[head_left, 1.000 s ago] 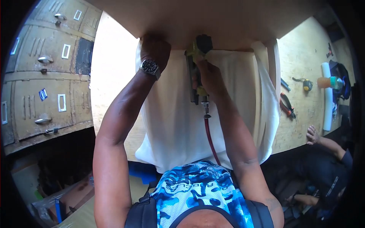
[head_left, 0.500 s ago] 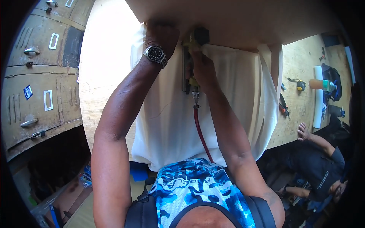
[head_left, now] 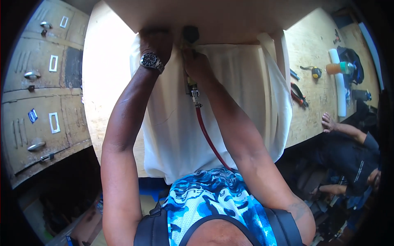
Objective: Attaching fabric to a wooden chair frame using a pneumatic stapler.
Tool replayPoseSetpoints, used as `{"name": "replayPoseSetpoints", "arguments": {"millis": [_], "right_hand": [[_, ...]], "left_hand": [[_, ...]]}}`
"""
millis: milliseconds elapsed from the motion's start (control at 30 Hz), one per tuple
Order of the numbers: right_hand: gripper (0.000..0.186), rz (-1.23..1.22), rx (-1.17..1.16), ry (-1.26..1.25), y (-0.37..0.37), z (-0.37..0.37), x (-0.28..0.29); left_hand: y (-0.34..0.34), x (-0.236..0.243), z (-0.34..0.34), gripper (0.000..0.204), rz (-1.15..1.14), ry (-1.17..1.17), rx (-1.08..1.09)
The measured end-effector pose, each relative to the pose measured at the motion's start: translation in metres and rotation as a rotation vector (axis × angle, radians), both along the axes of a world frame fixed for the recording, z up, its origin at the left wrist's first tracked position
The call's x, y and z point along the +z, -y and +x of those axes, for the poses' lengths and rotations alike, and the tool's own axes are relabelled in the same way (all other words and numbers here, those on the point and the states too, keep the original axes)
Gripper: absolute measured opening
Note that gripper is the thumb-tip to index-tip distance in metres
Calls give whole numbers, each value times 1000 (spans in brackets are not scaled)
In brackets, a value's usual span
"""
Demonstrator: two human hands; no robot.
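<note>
My left hand [head_left: 156, 46], below a watch-wearing wrist, is closed against the underside edge of a brown board [head_left: 221, 16], at the top of a white fabric [head_left: 230, 110]; what its shadowed fingertips hold is unclear. My right hand [head_left: 199, 65] grips a yellow and black pneumatic stapler or nailer [head_left: 191, 36], its head against the board just right of my left hand. A red air hose [head_left: 205, 135] runs from the tool down toward my body. The fabric drapes over the workbench, beside an upright panel [head_left: 279, 39] on the right.
Rusty metal lockers [head_left: 61, 102] stand left. On the workbench [head_left: 308, 106] lie pliers [head_left: 300, 96], a tape measure [head_left: 315, 73], a bottle [head_left: 338, 68], a white roll [head_left: 340, 98] and a dark bag [head_left: 349, 55]. Another person [head_left: 344, 151] crouches at lower right, one hand on the bench edge.
Both my hands and the tool have shifted left and slightly up in the view, along with some shift of the whole scene. The tool is still gripped in my right hand.
</note>
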State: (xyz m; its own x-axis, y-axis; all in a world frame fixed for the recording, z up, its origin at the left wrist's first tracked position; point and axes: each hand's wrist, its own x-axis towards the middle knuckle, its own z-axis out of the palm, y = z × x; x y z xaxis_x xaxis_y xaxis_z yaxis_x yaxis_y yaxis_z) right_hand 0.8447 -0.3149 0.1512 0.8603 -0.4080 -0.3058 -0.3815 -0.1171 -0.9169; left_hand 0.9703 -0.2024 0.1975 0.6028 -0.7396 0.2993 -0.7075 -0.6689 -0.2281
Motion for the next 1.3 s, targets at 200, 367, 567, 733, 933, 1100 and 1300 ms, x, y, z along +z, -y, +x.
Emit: {"name": "replayPoseSetpoints", "arguments": {"millis": [200, 367, 567, 733, 933, 1100, 1300], "right_hand": [[58, 315, -184, 114, 14, -49, 4], [46, 775, -341, 78, 39, -105, 36], [57, 913, -377, 65, 35, -122, 47], [48, 974, -283, 90, 27, -100, 36], [48, 1062, -273, 129, 22, -58, 24], [50, 1176, -303, 156, 10, -47, 12], [52, 1164, -297, 221, 9, -45, 2]], "left_hand": [[-3, 14, 2, 13, 42, 54, -36], [-24, 51, -16, 19, 176, 63, -119], [-56, 70, -66, 22, 237, 24, -240], [-50, 67, -36, 26, 47, -56, 27], [-35, 47, -24, 32, -217, -27, 215], [-42, 46, -26, 45, -297, -117, 335], [-43, 53, -9, 39, -319, -144, 363]]}}
